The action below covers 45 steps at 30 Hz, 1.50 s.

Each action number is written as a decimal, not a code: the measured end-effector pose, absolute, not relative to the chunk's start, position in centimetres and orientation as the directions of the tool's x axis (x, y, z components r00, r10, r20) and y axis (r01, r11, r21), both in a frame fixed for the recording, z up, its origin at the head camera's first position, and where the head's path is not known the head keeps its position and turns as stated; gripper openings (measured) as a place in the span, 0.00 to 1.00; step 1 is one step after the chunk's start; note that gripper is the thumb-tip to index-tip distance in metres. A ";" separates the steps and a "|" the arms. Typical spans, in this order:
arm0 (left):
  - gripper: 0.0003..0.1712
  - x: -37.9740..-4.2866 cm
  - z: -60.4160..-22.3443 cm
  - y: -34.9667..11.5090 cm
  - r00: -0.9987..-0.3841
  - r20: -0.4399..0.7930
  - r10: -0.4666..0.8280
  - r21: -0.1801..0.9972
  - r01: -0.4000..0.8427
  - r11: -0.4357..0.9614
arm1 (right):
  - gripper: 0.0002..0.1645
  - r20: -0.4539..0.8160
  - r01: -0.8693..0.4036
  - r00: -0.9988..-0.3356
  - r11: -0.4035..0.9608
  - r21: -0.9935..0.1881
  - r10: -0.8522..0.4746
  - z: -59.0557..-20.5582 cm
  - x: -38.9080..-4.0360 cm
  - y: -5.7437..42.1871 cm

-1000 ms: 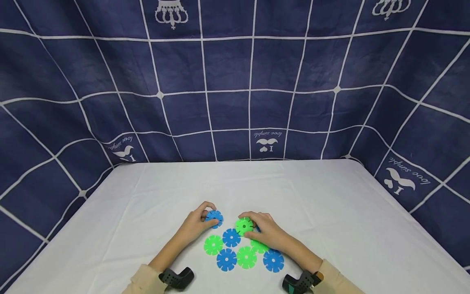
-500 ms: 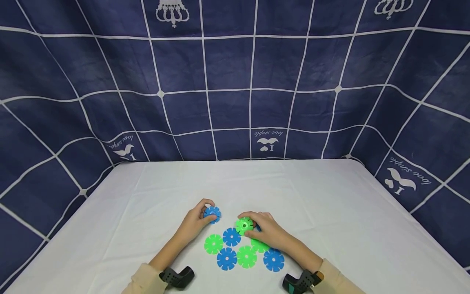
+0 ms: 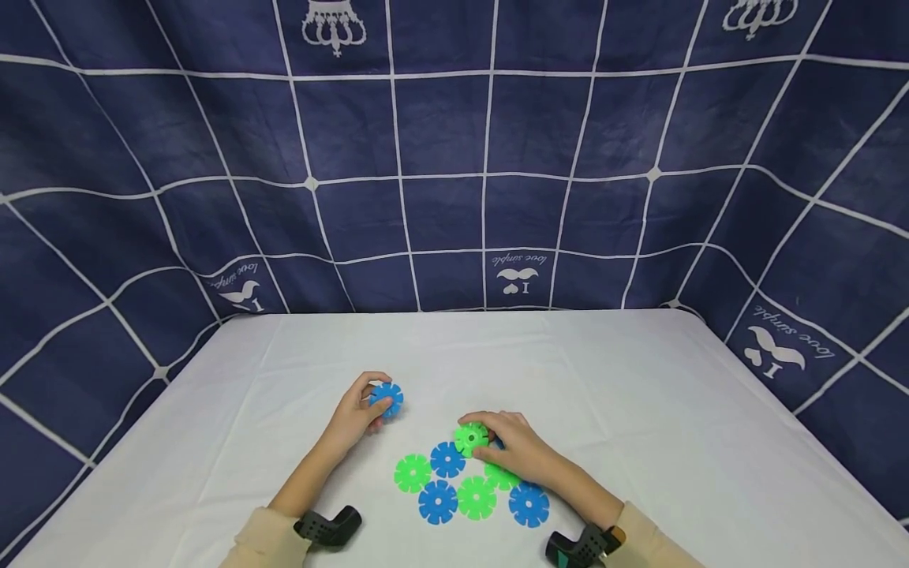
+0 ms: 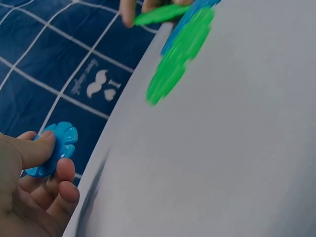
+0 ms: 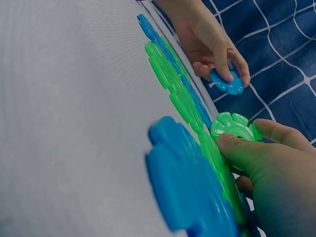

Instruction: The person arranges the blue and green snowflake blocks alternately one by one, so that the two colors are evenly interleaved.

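My left hand (image 3: 348, 418) pinches a blue notched flower-shaped plastic disc (image 3: 387, 399) between thumb and fingers, to the left of the other discs. In the left wrist view the thumb presses on the face of this blue disc (image 4: 59, 145). A green notched disc (image 3: 469, 435) is pinched by my right hand (image 3: 521, 448), right beside a blue disc (image 3: 447, 458). Under the right hand, a green disc (image 3: 502, 476) is partly covered, with a bit of blue showing behind the fingers. Whether the gripped green disc interlocks with any neighbour, I cannot tell.
Close to the right hand lie a green disc (image 3: 413, 473), a blue disc (image 3: 438, 502), another green disc (image 3: 476, 497) and another blue disc (image 3: 529, 505). They rest on a white-covered table (image 3: 639, 394). A navy checked curtain (image 3: 454, 213) hangs behind and at both sides.
My left hand has moved left and toward the far side with its blue disc, away from the other discs. The right hand keeps its grip on the green disc, almost still.
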<state>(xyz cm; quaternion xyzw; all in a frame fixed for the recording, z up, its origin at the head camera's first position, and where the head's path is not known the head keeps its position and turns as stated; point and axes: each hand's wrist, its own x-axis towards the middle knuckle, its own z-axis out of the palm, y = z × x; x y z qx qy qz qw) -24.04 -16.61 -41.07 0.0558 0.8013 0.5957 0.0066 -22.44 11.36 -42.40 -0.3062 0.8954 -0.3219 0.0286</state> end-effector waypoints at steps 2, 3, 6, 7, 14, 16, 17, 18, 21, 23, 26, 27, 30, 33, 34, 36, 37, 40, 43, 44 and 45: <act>0.20 -24.2 -40.9 -17.5 -0.995 0.058 0.083 0.948 0.081 0.307 | 0.26 0.149 -0.535 -0.808 0.602 -0.592 -0.571 -42.4 -22.4 11.4; 0.20 -24.3 -40.9 -18.0 -0.995 0.059 0.084 0.944 0.082 0.319 | 0.26 0.151 -0.537 -0.806 0.600 -0.593 -0.572 -42.4 -22.4 11.3; 0.21 -24.5 -40.8 -19.3 -0.993 0.049 0.107 0.933 0.084 0.351 | 0.26 0.152 -0.542 -0.802 0.595 -0.593 -0.578 -42.4 -22.4 11.3; 0.21 -24.5 -40.8 -19.6 -0.993 0.044 0.114 0.929 0.082 0.361 | 0.26 0.150 -0.541 -0.802 0.596 -0.594 -0.579 -42.4 -22.4 11.3; 0.18 -25.1 -41.3 -20.8 -0.993 0.075 0.091 0.877 0.109 0.468 | 0.26 0.157 -0.547 -0.800 0.595 -0.590 -0.580 -42.5 -22.4 11.4; 0.17 -25.2 -41.5 -21.0 -0.992 0.089 0.093 0.848 0.124 0.516 | 0.26 0.159 -0.548 -0.799 0.595 -0.588 -0.580 -42.5 -22.5 11.5; 0.16 -25.2 -41.7 -21.0 -0.991 0.096 0.096 0.832 0.132 0.539 | 0.26 0.158 -0.548 -0.799 0.594 -0.589 -0.580 -42.5 -22.5 11.5; 0.16 -25.2 -41.8 -21.1 -0.991 0.097 0.096 0.816 0.135 0.563 | 0.26 0.155 -0.545 -0.800 0.595 -0.590 -0.580 -42.5 -22.5 11.6; 0.16 -25.3 -42.1 -21.1 -0.992 0.095 0.086 0.785 0.128 0.606 | 0.26 0.144 -0.534 -0.804 0.596 -0.599 -0.576 -42.5 -22.5 11.6; 0.16 -25.3 -42.3 -21.2 -0.993 0.096 0.065 0.755 0.115 0.646 | 0.27 0.138 -0.529 -0.807 0.599 -0.601 -0.574 -42.5 -22.5 11.5; 0.16 -25.3 -42.5 -21.2 -0.993 0.110 0.045 0.724 0.111 0.681 | 0.26 0.139 -0.530 -0.808 0.604 -0.595 -0.572 -42.5 -22.5 11.5; 0.17 -25.2 -42.6 -21.1 -0.992 0.117 0.040 0.710 0.112 0.695 | 0.27 0.139 -0.529 -0.809 0.605 -0.594 -0.571 -42.4 -22.5 11.4; 0.17 -25.0 -42.7 -21.1 -0.990 0.139 0.036 0.685 0.123 0.718 | 0.27 0.138 -0.527 -0.811 0.607 -0.594 -0.569 -42.4 -22.5 11.4; 0.17 -24.8 -42.7 -20.9 -0.987 0.154 0.037 0.669 0.131 0.731 | 0.26 0.140 -0.527 -0.812 0.608 -0.594 -0.567 -42.4 -22.5 11.3; 0.17 -24.8 -42.7 -20.9 -0.987 0.156 0.038 0.668 0.133 0.732 | 0.26 0.139 -0.527 -0.812 0.610 -0.592 -0.566 -42.4 -22.4 11.3; 0.16 -24.8 -42.7 -20.8 -0.987 0.159 0.037 0.659 0.134 0.740 | 0.26 0.140 -0.528 -0.813 0.614 -0.586 -0.566 -42.4 -22.4 11.4; 0.16 -24.8 -42.7 -20.8 -0.986 0.162 0.034 0.653 0.133 0.745 | 0.26 0.140 -0.529 -0.813 0.616 -0.584 -0.565 -42.3 -22.4 11.4; 0.16 -24.8 -42.7 -20.8 -0.986 0.164 0.031 0.646 0.131 0.752 | 0.27 0.136 -0.527 -0.814 0.620 -0.581 -0.565 -42.4 -22.4 11.3; 0.16 -24.8 -42.8 -20.8 -0.985 0.169 0.026 0.648 0.131 0.750 | 0.27 0.136 -0.525 -0.817 0.624 -0.578 -0.561 -42.4 -22.4 11.3; 0.16 -24.7 -42.8 -20.7 -0.985 0.170 0.026 0.650 0.132 0.749 | 0.27 0.136 -0.523 -0.819 0.626 -0.579 -0.558 -42.4 -22.4 11.3; 0.15 -24.7 -42.8 -20.7 -0.986 0.167 0.028 0.652 0.132 0.746 | 0.27 0.136 -0.519 -0.822 0.628 -0.580 -0.553 -42.5 -22.3 11.3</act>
